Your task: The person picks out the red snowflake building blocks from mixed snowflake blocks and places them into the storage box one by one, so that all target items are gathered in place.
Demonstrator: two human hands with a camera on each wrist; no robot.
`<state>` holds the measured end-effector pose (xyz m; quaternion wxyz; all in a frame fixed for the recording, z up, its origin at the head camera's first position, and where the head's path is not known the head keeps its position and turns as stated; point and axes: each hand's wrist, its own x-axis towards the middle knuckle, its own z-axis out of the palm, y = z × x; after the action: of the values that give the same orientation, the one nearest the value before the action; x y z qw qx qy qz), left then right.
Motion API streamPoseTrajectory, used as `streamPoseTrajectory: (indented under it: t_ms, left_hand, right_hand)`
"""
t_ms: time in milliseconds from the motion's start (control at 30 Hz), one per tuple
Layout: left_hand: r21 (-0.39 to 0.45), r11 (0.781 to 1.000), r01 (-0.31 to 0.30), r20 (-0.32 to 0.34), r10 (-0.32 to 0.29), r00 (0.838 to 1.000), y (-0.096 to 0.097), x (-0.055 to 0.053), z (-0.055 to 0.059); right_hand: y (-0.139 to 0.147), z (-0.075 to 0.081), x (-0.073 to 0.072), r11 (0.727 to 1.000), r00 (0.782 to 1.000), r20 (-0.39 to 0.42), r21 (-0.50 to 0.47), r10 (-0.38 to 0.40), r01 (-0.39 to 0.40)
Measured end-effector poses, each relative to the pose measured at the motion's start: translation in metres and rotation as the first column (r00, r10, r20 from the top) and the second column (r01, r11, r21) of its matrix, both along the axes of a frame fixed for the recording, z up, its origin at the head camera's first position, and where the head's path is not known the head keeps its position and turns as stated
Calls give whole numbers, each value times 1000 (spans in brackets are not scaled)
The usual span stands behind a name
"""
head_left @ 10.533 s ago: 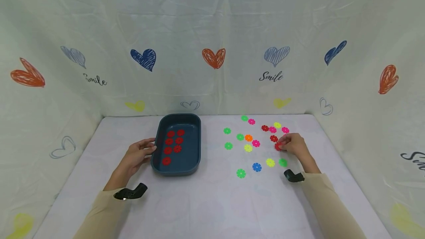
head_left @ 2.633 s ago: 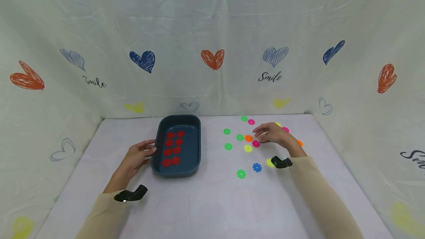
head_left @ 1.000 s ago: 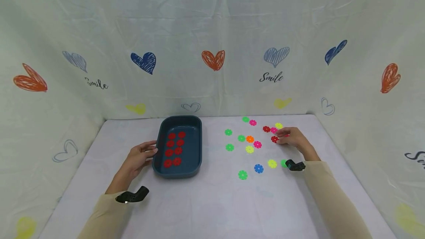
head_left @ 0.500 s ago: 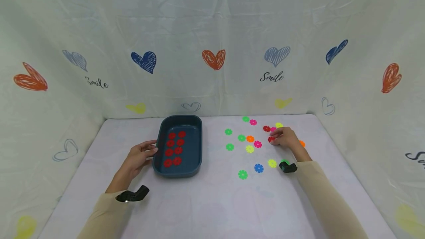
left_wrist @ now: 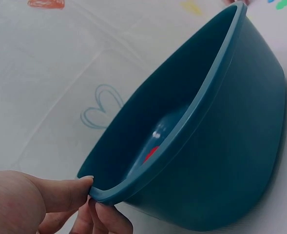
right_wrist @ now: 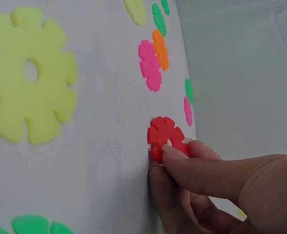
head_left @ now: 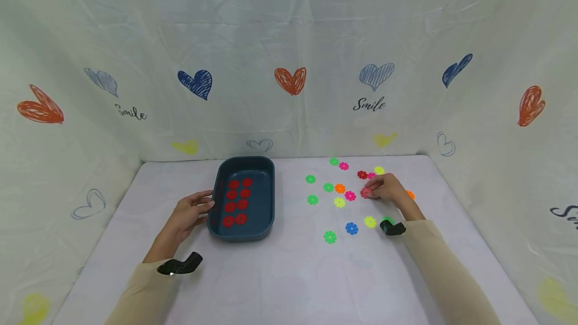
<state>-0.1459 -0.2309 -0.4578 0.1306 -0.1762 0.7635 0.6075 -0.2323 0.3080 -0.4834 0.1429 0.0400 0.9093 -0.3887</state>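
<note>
My left hand (head_left: 187,213) pinches the near-left rim of a deep blue-green plastic tub (left_wrist: 226,131), thumb on top and fingers beneath. Several red notched discs (head_left: 241,219) lie flat in two columns on the tub's floor. Over on the right, my right hand (head_left: 392,194) holds another red notched disc (right_wrist: 163,132) between thumb and fingertips, tilted up. Just behind that hand lie a darker red disc (head_left: 362,175) and a pink disc (head_left: 372,176), the latter partly covered by the fingers.
Loose notched discs are scattered right of the tub: green (head_left: 312,199), orange (head_left: 340,188), pink (head_left: 350,196), yellow (head_left: 370,222) and blue (head_left: 351,228). An orange disc (head_left: 410,195) lies beyond the right wrist. A heart-printed curtain (head_left: 289,114) rises behind the white table (head_left: 280,275).
The tub has gained one red disc since the oldest frame. My right hand reached back to the scattered discs, pinched another red one and shifted it slightly left. My left hand stays on the rim.
</note>
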Motion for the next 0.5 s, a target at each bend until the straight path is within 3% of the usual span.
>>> streamPoseTrajectory:
  t_ms: [200,500]
  left_hand:
    - [3,1000,7,-10,-7,1000,-1,1,0]
    - [2,1000,-8,-1,8,1000,0,-1,-1]
  right_hand:
    - [0,-3,0,999,1000,20,-50,-8,9]
    - [-6,-2,4,996,999,7,-85,37,-36]
